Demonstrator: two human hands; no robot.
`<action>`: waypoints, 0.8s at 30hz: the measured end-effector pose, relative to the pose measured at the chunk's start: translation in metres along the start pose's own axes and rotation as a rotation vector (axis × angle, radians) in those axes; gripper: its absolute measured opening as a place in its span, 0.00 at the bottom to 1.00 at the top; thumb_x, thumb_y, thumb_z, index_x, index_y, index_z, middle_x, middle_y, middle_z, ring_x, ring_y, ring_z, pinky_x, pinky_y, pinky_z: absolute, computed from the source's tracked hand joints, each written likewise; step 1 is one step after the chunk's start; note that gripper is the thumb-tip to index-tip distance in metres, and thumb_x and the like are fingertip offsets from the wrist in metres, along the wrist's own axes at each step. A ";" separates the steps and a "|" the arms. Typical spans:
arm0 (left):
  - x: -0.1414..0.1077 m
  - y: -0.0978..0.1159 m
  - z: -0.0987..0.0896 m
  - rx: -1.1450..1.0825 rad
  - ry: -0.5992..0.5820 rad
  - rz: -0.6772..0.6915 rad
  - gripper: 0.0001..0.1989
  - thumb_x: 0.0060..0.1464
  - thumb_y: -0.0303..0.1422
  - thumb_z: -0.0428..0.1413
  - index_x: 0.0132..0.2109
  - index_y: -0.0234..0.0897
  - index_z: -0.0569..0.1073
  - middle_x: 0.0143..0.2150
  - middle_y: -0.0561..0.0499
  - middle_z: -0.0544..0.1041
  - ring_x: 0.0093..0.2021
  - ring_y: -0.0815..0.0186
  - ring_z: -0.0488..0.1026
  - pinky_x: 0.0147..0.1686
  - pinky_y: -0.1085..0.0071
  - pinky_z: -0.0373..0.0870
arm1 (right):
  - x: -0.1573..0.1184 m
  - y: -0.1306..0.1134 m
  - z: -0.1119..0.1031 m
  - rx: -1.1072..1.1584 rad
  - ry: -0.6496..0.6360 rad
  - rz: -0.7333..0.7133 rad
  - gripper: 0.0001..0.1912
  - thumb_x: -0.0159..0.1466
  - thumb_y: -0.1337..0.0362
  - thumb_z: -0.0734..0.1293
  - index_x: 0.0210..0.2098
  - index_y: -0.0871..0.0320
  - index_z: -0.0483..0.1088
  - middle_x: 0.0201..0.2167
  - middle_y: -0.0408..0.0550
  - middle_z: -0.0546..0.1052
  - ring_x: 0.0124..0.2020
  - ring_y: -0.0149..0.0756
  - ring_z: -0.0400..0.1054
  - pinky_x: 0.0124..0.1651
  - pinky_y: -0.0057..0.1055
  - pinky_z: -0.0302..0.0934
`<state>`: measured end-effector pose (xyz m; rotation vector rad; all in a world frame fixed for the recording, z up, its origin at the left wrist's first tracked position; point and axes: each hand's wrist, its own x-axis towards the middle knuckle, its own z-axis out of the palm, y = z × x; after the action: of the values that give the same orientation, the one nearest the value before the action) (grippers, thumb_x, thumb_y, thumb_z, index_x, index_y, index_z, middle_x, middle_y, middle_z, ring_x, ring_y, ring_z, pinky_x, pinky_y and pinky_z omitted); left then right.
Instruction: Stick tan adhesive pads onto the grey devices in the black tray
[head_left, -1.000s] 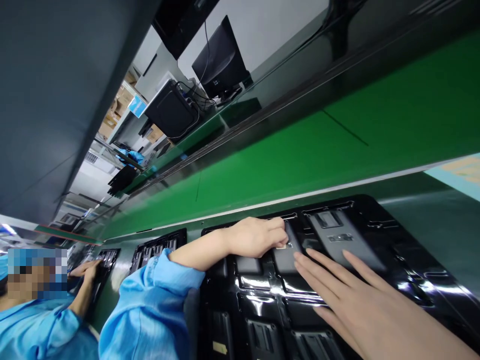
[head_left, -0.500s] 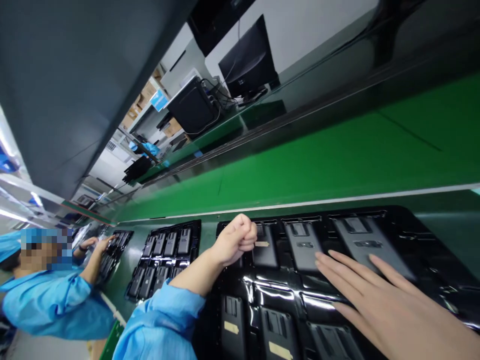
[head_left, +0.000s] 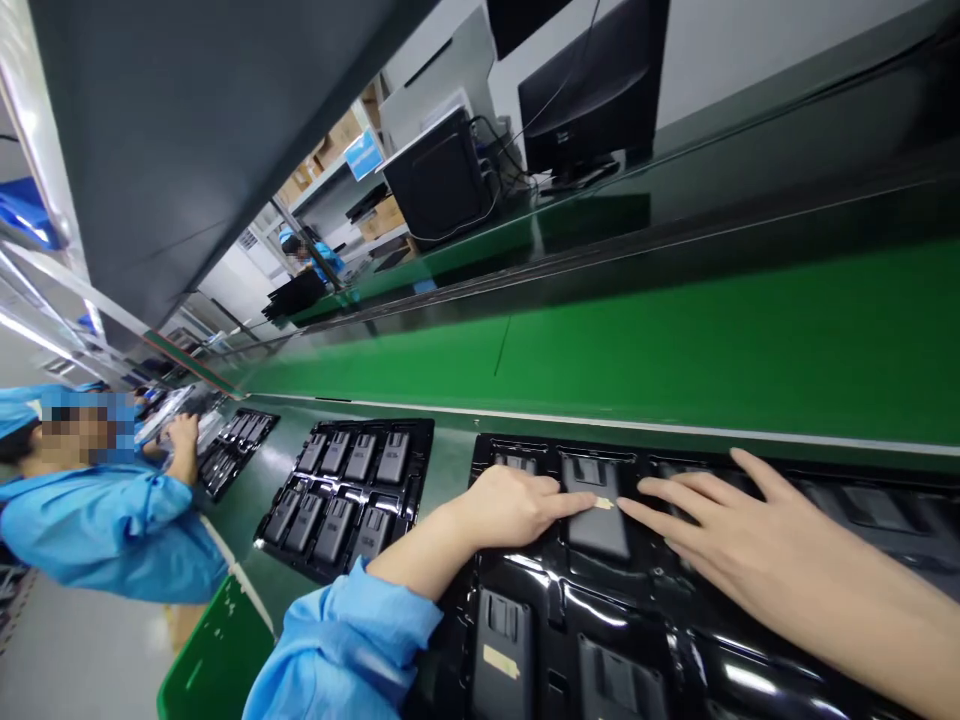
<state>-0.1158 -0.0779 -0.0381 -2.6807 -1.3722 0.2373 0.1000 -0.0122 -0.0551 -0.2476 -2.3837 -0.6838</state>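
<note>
My left hand (head_left: 517, 505) reaches over a black plastic tray (head_left: 660, 590), its index finger stretched out and the other fingers partly curled. That fingertip touches a small strip of yellow tape (head_left: 604, 503) on a dark grey plastic casing (head_left: 600, 540) in the tray's far row. To its right, my right hand (head_left: 750, 530) is spread flat, palm down, with a fingertip close to the same tape. Nothing shows in its grasp. In the near row, another casing (head_left: 504, 625) bears a yellow strip. Casings under my right hand are partly hidden and blurred.
Further left, a second tray (head_left: 420, 475) holds several similar casings. Behind the trays runs a green conveyor belt (head_left: 675, 350). A co-worker in blue (head_left: 112, 520) works at the far left, near a green bin (head_left: 217, 640). A monitor (head_left: 592, 90) stands on the shelf behind.
My left hand has gone from a fist to a stretched index finger on the tape. The view has shifted, and my right hand's fingers are spread wider.
</note>
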 end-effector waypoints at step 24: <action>0.001 0.002 0.001 -0.016 -0.006 -0.010 0.20 0.57 0.27 0.41 0.56 0.41 0.60 0.28 0.55 0.72 0.28 0.73 0.69 0.20 0.77 0.60 | 0.006 -0.006 -0.002 0.006 0.006 -0.010 0.26 0.50 0.79 0.49 0.34 0.53 0.72 0.27 0.47 0.72 0.27 0.40 0.63 0.40 0.47 0.52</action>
<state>-0.1145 -0.0784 -0.0395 -2.6878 -1.3944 0.2349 0.0949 -0.0179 -0.0526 -0.2307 -2.3830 -0.6810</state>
